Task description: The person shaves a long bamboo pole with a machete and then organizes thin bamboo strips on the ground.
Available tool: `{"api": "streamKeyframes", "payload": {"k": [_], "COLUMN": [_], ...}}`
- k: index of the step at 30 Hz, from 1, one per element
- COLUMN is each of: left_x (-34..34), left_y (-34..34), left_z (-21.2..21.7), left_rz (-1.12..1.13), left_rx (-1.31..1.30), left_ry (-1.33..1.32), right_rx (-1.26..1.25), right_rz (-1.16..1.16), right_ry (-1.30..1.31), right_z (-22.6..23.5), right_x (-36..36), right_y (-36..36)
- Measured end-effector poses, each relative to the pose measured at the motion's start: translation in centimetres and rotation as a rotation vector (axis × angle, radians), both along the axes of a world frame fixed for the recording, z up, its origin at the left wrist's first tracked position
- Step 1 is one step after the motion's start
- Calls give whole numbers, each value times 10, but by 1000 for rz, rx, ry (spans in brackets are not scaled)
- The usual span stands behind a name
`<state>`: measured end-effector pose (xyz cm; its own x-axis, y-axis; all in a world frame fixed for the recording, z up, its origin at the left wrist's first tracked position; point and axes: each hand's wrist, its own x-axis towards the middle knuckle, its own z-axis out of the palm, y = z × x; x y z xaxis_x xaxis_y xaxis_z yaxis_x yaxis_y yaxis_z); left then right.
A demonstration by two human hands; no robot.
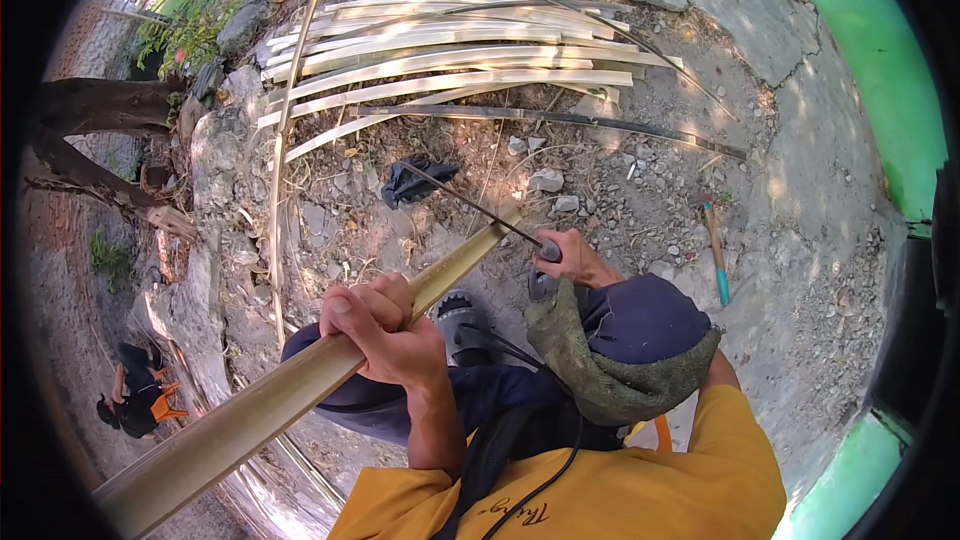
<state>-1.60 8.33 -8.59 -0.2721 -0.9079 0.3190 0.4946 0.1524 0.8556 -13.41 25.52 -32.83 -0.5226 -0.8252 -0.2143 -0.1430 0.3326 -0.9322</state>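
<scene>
Rubbly dirt yard: left hand [385, 332] clenching bamboo pole [300, 380] mid-length, its axis running lower-left to upper-right; right hand [572, 258] gripping blade [470, 202] w/ edge at pole's far tip.

shirt: yellow, short sleeves, dark script | trousers: dark navy | knee cloth: olive green | sandal: grey | cable: black

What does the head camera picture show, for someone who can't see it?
A person's left hand grips a long bamboo pole while the right hand holds a thin blade at its far end. Split bamboo strips lie piled on the stony ground ahead.
</scene>
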Motion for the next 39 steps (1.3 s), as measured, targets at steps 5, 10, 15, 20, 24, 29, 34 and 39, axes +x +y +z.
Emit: {"api": "streamKeyframes", "payload": {"k": [5,10,15,20,24,29,34,39], "left_x": [2,-8,-2,4,6,22,34,36], "left_y": [5,6,7,14,18,6,10,15], "left_z": [6,-28,-34,-33,-36,-43,-47,-54], "left_rz": [-90,-140,-139,-155,-146,-152,-211,-56], "left_rx": [-20,36,-16,-103,-107,-121,-191,-157], "left_ry": [25,2,-22,-17,-20,-13,16,-47], "right_rx": [41,87,43,94,58,91,145,277], "right_rz": [-57,-184,-170,-15,-123,-105,-125,-189], "right_ry": [37,-64,-24,24,30,20,61,97], "right_z": [5,-24,-10,-7,-42,-17,-43,-71], "right_x": [13,18,17,2,-9,-3,-7,-5], "right_y": [1,-2,-3,-2,-1,-11,-1,-4]}}
